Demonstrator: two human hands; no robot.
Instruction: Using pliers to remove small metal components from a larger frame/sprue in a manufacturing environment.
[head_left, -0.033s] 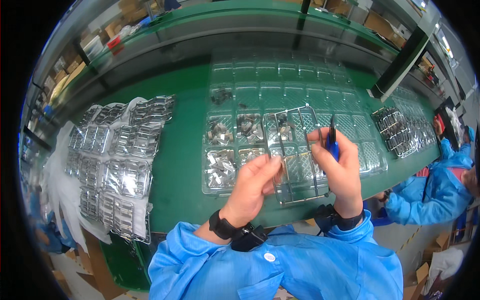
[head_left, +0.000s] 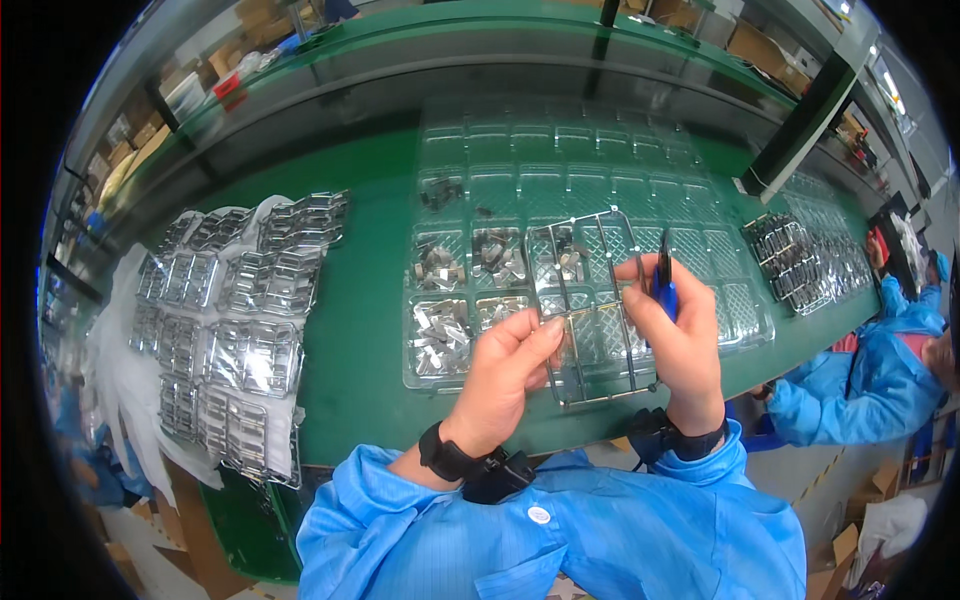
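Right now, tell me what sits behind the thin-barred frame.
Behind the frame is a clear compartment tray, with small pieces in one compartment. What the left hand and right hand cover cannot be seen.

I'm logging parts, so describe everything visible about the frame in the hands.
The sprue-like frame is thin and dark, roughly rectangular with rounded corners, inner bars and small pale nubs; metal or plastic, I can't tell. It slants over the clear compartment tray, pinched at left by the left hand, the right hand at its right.
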